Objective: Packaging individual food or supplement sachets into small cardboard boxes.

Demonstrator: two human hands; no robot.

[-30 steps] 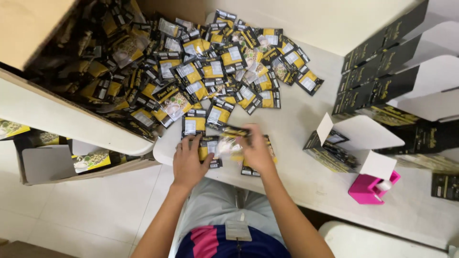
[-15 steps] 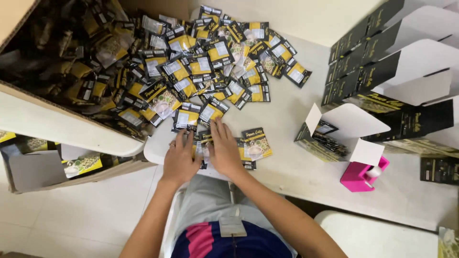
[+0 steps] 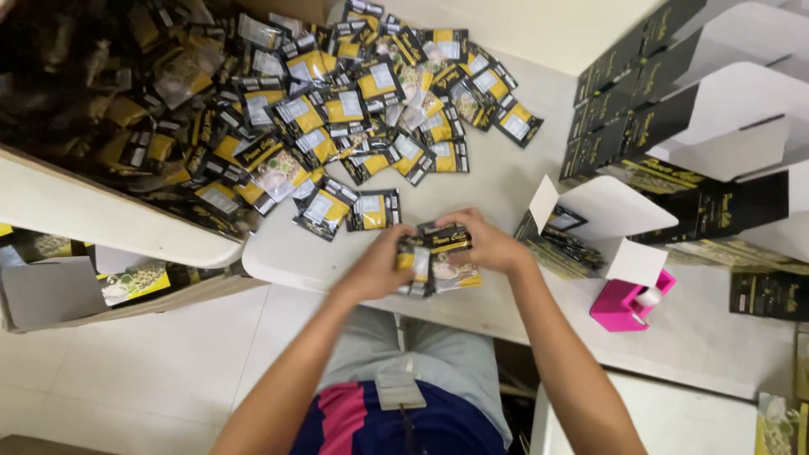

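My left hand (image 3: 375, 268) and my right hand (image 3: 489, 243) meet near the front edge of the white table (image 3: 506, 177). Together they grip a small stack of black-and-yellow sachets (image 3: 438, 259), the top one facing up between my fingers. Just behind my hands lie two loose sachets (image 3: 375, 211), and a wide heap of the same sachets (image 3: 337, 109) spreads across the table's far left. An open black carton (image 3: 581, 227) with white flaps stands just right of my right hand.
A large cardboard box (image 3: 101, 202) full of sachets overhangs the left side. Several open black cartons (image 3: 674, 109) stand at the right. A pink tape dispenser (image 3: 628, 299) sits near the front right. A lower box (image 3: 76, 286) rests on the tiled floor at left.
Both hands have come together and gathered sachets off the table into one stack, now held slightly right of where they were half a second ago.
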